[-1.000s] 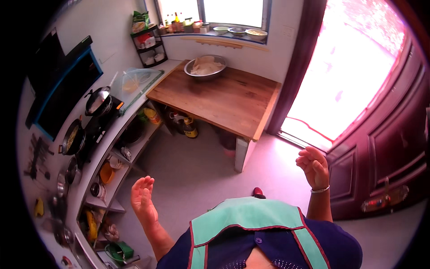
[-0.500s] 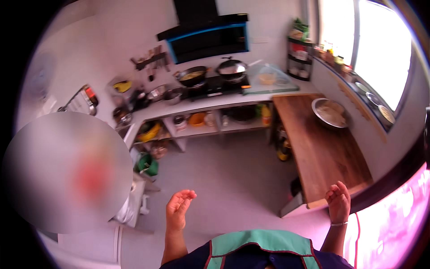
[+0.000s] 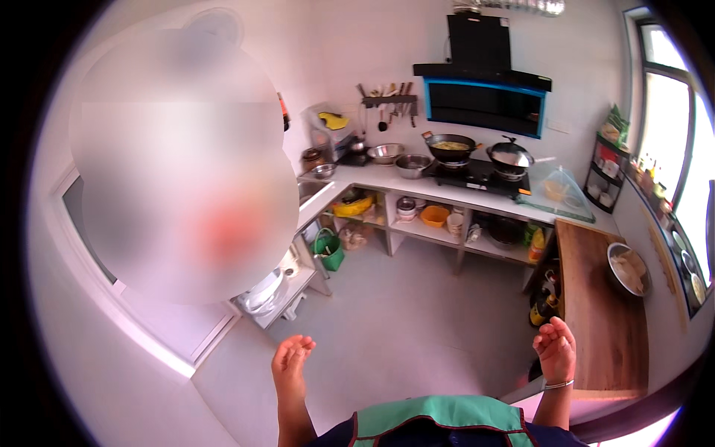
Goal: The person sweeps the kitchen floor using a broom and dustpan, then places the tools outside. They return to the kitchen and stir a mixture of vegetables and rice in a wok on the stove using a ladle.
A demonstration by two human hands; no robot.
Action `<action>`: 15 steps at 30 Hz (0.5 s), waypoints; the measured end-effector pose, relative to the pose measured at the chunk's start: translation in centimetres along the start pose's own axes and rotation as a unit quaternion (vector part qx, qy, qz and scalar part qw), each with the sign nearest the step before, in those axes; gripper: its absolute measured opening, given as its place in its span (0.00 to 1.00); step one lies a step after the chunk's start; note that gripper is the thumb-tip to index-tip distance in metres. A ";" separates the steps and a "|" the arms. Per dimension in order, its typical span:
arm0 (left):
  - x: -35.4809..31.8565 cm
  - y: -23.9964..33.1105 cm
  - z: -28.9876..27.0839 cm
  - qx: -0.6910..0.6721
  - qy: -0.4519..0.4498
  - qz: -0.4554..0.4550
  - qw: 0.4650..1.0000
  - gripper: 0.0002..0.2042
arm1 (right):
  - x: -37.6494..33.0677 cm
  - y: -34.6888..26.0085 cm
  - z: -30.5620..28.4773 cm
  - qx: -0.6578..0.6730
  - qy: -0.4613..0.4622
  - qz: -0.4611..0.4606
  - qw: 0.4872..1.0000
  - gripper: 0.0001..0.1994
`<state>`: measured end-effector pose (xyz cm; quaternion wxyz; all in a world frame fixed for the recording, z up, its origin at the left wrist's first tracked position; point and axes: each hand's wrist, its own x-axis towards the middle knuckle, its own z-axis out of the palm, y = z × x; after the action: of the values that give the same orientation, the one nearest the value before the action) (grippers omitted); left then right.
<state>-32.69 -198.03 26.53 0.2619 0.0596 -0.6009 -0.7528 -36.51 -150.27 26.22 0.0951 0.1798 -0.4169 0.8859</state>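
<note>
My left hand (image 3: pixel 291 364) is raised over the grey floor, its fingers loosely bent and nothing in it. On the right, my right hand (image 3: pixel 555 352) is also up, fingers half curled and apart, holding nothing; a thin bracelet circles its wrist. The closest thing to it is a wooden countertop (image 3: pixel 602 328), which it does not appear to touch. Farther along that top stands a steel bowl (image 3: pixel 643 288) with pale pieces inside.
Along the back, a white counter (image 3: pixel 357 176) carries a black wok (image 3: pixel 452 153) and a lidded pan (image 3: pixel 510 155) on a black stove (image 3: pixel 484 177). A green bucket (image 3: pixel 328 249) sits under the left counter. A large blurred patch hides much of the left.
The view has swung left, so the counter, stove and wooden top now lie farther right in the picture. Both hands stay raised with nothing in them.
</note>
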 end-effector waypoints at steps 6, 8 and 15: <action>-4.5 1.3 -2.4 0.015 0.111 0.037 0.993 0.11 | 4.8 0.6 0.9 0.032 -0.084 0.018 0.996 0.23; -6.0 1.6 -1.9 0.013 0.132 0.041 0.990 0.11 | 5.7 0.5 1.3 0.047 -0.107 0.026 0.993 0.23; -8.6 1.3 0.6 0.038 0.173 0.046 0.983 0.13 | 6.4 0.2 -1.3 0.054 -0.149 0.072 0.985 0.23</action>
<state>-25.21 -193.68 25.94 0.3940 0.1707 -0.5769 -0.6949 -42.74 -149.22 27.85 -0.0418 0.2839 -0.3897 0.8751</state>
